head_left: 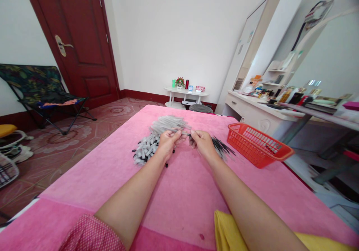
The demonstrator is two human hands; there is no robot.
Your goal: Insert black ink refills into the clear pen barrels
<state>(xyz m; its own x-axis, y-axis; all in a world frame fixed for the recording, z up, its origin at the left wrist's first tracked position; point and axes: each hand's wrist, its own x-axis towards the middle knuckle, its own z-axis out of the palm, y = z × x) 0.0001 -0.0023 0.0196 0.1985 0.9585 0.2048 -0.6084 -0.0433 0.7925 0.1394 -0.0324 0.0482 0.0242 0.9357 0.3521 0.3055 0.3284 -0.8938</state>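
Observation:
My left hand (pixel 169 142) and my right hand (pixel 202 141) meet over the middle of the pink cloth, both with fingers pinched. Between them runs a thin grey pen-like tube (pixel 185 133), dark toward its right end; each hand grips one end. Behind my left hand lies a heap of long translucent tubes (pixel 166 123), like pen barrels. Left of that hand is a pile of short translucent caps (pixel 146 147), some with black ends. Partly hidden behind my right hand, thin black-and-grey sticks (pixel 223 146) resembling pen refills lie in a bunch.
A red plastic basket (pixel 258 144) stands at the table's right edge. Yellow cloth (pixel 231 230) lies under my right forearm. Beyond are a dresser (pixel 252 109) with bottles, a low white table (pixel 186 91), a folding chair (pixel 47 88) and a red door (pixel 75 30).

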